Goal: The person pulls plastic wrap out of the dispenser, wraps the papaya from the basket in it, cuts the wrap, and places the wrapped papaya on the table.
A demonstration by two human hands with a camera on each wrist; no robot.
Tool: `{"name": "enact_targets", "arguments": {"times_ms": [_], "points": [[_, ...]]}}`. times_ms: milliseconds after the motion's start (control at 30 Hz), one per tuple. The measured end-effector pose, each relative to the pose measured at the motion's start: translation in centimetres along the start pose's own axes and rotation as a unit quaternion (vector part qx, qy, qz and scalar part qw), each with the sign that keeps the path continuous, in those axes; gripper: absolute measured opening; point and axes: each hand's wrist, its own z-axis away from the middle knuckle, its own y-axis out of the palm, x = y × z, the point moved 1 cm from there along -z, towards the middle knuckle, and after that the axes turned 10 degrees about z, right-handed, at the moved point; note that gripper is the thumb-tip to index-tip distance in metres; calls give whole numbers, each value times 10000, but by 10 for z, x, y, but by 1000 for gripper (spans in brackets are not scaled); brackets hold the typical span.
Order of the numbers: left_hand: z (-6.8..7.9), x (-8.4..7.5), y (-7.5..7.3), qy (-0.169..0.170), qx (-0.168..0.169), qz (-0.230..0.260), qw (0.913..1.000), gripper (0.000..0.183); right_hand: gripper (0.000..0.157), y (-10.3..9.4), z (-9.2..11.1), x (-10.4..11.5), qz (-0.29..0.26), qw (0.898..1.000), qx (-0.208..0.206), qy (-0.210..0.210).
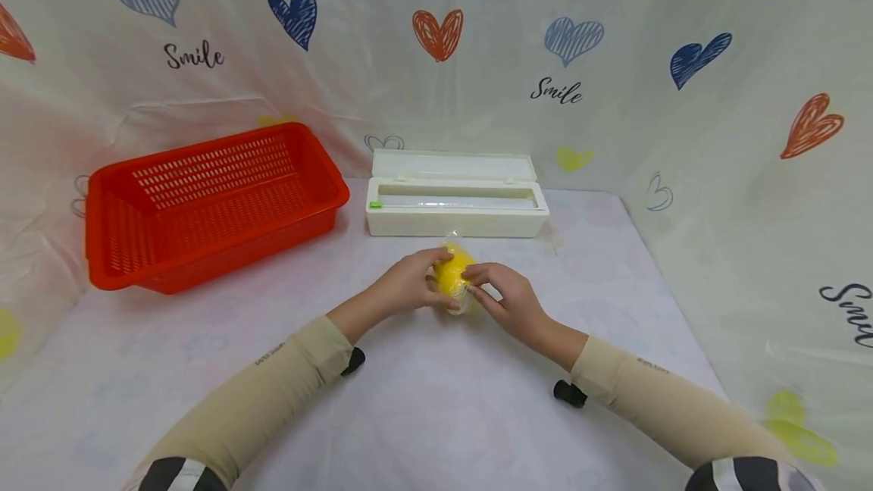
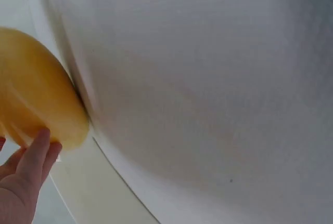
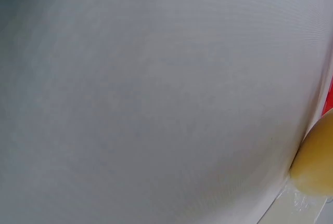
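Note:
A smooth, oval yellow fruit wrapped in clear cling film is held over the table in the head view. My left hand grips it from the left, fingers at its far end and thumb near its close end. From the right, my right hand pinches the film at the fruit's side with thumb and forefinger. The left wrist view shows the fruit large, with fingers against its lower side. Only part of the fruit enters the right wrist view, and the right hand is out of that frame.
Just behind the hands stands a white cling film box, lid raised, a roll inside. A red slotted plastic basket sits at the back left. The white cloth-covered table meets a curtain printed with hearts.

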Motion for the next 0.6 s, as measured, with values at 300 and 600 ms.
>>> {"name": "enact_targets", "arguments": {"times_ms": [300,600], "points": [[-1,-8,16,320,-174,-829,9959,105,23,1,2,-3,-77,9995,-99,298],[-2,-10,16,261,-250,-949,9948,89,21,-2,3,-8,-425,9970,213,610]]}}
